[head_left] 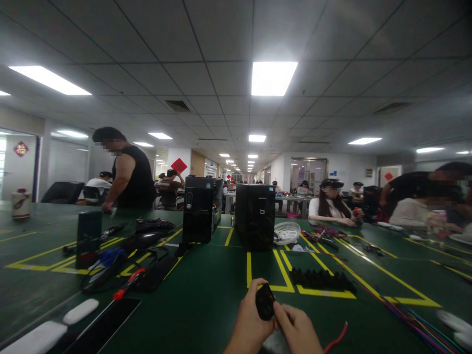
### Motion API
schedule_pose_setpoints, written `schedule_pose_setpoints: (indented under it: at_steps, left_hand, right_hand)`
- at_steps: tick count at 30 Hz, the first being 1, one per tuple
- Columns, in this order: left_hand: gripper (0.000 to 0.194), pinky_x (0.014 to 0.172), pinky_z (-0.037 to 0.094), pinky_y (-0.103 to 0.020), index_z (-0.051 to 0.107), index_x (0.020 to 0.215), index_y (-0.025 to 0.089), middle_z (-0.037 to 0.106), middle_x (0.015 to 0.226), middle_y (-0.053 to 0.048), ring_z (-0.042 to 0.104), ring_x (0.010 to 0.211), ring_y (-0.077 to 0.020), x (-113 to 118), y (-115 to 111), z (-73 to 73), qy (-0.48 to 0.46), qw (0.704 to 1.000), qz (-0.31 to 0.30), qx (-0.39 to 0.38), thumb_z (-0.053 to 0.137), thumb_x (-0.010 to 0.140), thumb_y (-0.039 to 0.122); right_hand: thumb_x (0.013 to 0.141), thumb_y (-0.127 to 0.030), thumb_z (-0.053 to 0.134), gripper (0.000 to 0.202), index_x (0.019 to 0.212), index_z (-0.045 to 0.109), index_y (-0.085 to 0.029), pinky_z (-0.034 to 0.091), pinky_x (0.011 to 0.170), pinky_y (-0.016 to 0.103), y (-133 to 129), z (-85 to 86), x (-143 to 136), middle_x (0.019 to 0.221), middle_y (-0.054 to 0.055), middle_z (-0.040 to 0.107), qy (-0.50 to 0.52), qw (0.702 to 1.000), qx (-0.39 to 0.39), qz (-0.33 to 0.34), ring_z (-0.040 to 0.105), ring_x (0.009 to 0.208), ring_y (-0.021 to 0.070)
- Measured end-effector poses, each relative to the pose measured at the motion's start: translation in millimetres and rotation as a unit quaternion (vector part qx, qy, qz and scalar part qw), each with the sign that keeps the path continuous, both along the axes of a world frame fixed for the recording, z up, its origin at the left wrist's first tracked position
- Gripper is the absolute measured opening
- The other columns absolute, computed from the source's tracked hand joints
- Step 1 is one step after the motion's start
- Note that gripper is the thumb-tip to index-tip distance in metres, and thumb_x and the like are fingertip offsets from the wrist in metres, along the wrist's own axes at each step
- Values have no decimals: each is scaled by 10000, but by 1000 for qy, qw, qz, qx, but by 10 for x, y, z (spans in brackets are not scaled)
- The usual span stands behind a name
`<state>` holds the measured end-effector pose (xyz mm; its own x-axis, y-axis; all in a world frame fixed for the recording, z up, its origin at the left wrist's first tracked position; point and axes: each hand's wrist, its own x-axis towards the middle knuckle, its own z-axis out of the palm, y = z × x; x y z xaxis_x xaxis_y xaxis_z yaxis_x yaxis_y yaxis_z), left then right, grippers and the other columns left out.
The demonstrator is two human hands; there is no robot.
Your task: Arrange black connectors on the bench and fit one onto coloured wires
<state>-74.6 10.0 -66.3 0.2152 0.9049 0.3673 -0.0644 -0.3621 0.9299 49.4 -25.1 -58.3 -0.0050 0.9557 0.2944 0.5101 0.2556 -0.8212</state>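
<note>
Head view: left hand and right hand both grip a black part near the table's front edge.

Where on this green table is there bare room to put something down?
Bare green lies between the red-handled tool and the hands, and between the two computer towers. The left side by the cables is crowded.

Two bare hands, wrists bare, sleeves unseen.

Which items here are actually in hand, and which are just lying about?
In hand: small black oval plastic part, pinched between left hand and right hand.

Lying about: two black computer towers, white mesh basket, red-handled screwdriver, bundle of coloured wires.
</note>
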Motion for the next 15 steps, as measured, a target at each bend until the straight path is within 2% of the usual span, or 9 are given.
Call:
schedule_pose_setpoints:
  at_steps: [2, 5, 9, 13, 15]
  left_hand:
    - [672, 603, 452, -233, 453, 1124, 248, 639, 899, -19, 611, 757, -163, 2, 26, -48, -23, 999, -29, -2, 710, 525, 84]
    - [700, 589, 469, -235, 399, 1172, 252, 609, 1043, -57, 620, 810, -176, -60, 28, -66, -50, 994, -99, -24, 678, 549, 99]
    - [555, 539, 481, -238, 384, 1158, 246, 582, 1108, -66, 627, 748, -151, -172, -27, 6, -72, 981, -166, -68, 628, 661, 222]
    - [460, 523, 475, -229, 422, 1119, 218, 610, 1024, -63, 618, 690, -129, -168, -37, 32, -70, 987, -132, -56, 612, 748, 413]
    - [449, 484, 462, -222, 437, 1099, 214, 616, 991, -54, 608, 643, -123, -144, -18, 27, -53, 992, -104, -54, 613, 742, 423]
  right_hand:
    - [818, -614, 350, 506, 562, 471, -194, 342, 621, 284, 12, -16, 14, 577, -3, 495, 0, 1000, -5, -3, 502, 626, 175]
    - [794, -633, 383, 486, 591, 470, -199, 293, 518, 263, 38, -59, 30, 518, -36, 433, 34, 998, -40, -16, 430, 518, 133]
    - [730, -665, 477, 438, 724, 402, -234, 190, 416, 227, 83, -159, 31, 433, -97, 387, 119, 988, -96, -24, 318, 396, 87]
    - [680, -729, 503, 542, 854, 372, -233, 143, 424, 223, 100, -192, 16, 420, -116, 395, 184, 977, -108, 22, 287, 387, 70]
    - [654, -753, 512, 582, 862, 368, -229, 147, 432, 223, 87, -162, 4, 423, -118, 390, 194, 972, -118, 52, 295, 393, 67]
